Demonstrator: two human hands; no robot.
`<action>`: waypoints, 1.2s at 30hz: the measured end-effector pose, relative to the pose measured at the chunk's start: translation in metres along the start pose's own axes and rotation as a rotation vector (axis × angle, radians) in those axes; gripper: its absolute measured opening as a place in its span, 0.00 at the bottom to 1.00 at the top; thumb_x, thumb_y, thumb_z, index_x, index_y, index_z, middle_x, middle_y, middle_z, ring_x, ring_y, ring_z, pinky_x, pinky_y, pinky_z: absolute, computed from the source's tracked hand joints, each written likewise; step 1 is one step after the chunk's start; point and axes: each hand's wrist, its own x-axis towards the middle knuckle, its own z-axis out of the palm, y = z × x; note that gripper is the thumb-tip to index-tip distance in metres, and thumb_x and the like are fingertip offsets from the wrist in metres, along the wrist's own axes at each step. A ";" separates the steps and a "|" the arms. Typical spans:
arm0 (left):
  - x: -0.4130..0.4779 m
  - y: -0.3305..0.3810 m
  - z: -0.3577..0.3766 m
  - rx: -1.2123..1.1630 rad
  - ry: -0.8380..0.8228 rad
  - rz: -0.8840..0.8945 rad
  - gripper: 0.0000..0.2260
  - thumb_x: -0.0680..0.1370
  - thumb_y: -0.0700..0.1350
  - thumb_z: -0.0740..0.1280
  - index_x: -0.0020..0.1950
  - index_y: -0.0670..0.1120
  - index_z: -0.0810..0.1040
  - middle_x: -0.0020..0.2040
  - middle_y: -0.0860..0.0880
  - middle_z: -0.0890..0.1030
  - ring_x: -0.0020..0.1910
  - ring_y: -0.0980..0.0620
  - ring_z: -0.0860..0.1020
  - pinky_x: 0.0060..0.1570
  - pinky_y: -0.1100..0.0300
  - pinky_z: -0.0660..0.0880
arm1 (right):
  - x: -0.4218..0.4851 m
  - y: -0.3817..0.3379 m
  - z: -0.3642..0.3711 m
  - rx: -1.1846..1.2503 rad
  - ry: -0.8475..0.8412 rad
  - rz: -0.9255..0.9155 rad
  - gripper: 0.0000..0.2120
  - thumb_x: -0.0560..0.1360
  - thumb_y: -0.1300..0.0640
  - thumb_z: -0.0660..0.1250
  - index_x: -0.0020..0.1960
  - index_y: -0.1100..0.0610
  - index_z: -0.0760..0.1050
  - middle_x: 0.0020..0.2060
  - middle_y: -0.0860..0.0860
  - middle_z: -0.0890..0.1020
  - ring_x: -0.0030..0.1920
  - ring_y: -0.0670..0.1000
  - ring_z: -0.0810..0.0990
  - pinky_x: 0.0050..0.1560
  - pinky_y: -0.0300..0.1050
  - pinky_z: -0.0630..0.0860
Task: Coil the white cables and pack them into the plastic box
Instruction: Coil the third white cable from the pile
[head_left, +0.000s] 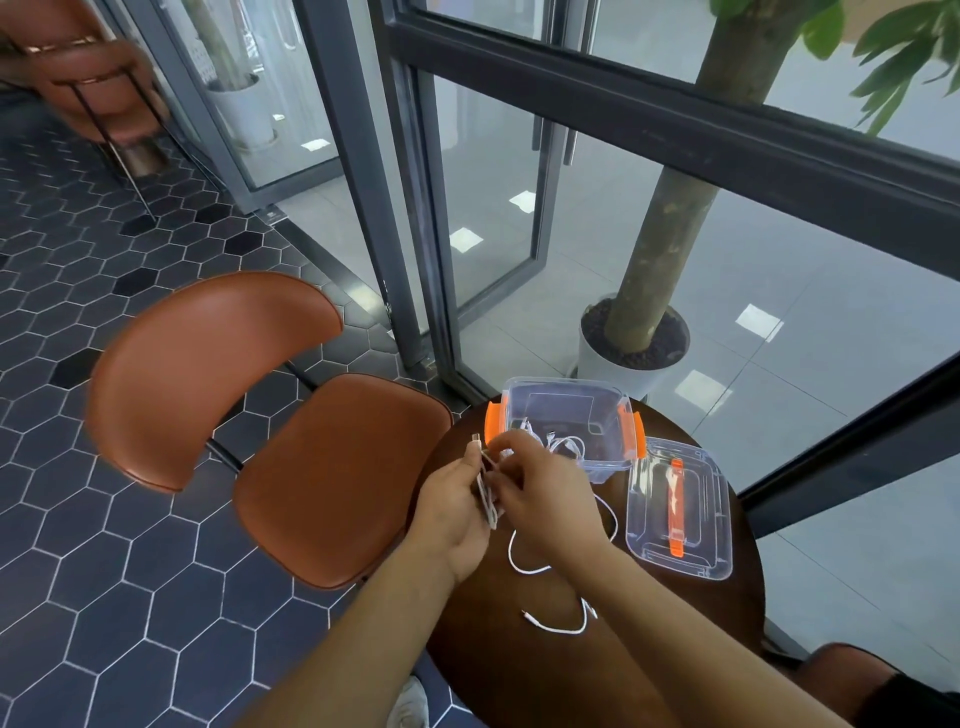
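My left hand (457, 512) grips a partly coiled white cable (488, 493) over the left edge of the round dark table (675, 623). My right hand (545, 488) pinches the same cable's loops from the right. A clear plastic box (566, 421) with orange latches stands open just beyond my hands, and coiled white cables (563, 446) lie inside it. More loose white cable (524, 564) trails on the table under my right wrist, and another loose white cable (563, 626) lies nearer to me.
The box's clear lid (675, 514) with an orange handle lies upside down to the right of the box. A brown chair (291, 447) stands left of the table. A potted tree (634, 343) and a glass wall with dark frames are behind.
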 end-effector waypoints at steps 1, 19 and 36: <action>-0.001 0.002 0.001 -0.049 0.001 -0.014 0.17 0.85 0.49 0.55 0.49 0.40 0.79 0.41 0.41 0.85 0.39 0.47 0.85 0.42 0.52 0.79 | -0.002 0.000 0.001 0.013 0.008 -0.010 0.11 0.77 0.54 0.68 0.59 0.48 0.73 0.48 0.46 0.85 0.46 0.50 0.84 0.47 0.49 0.80; 0.011 0.023 -0.017 -0.392 -0.234 0.035 0.17 0.83 0.53 0.55 0.38 0.47 0.70 0.27 0.53 0.64 0.22 0.56 0.63 0.33 0.60 0.70 | -0.032 0.044 0.015 0.152 0.137 -0.199 0.11 0.74 0.51 0.62 0.55 0.42 0.73 0.46 0.45 0.83 0.48 0.48 0.80 0.48 0.49 0.77; 0.011 0.025 -0.024 -0.351 -0.233 0.033 0.17 0.83 0.52 0.55 0.38 0.46 0.70 0.27 0.52 0.63 0.22 0.56 0.62 0.28 0.62 0.69 | -0.020 0.050 -0.013 1.192 -0.089 0.642 0.16 0.75 0.70 0.58 0.59 0.66 0.79 0.51 0.62 0.86 0.49 0.60 0.87 0.51 0.56 0.84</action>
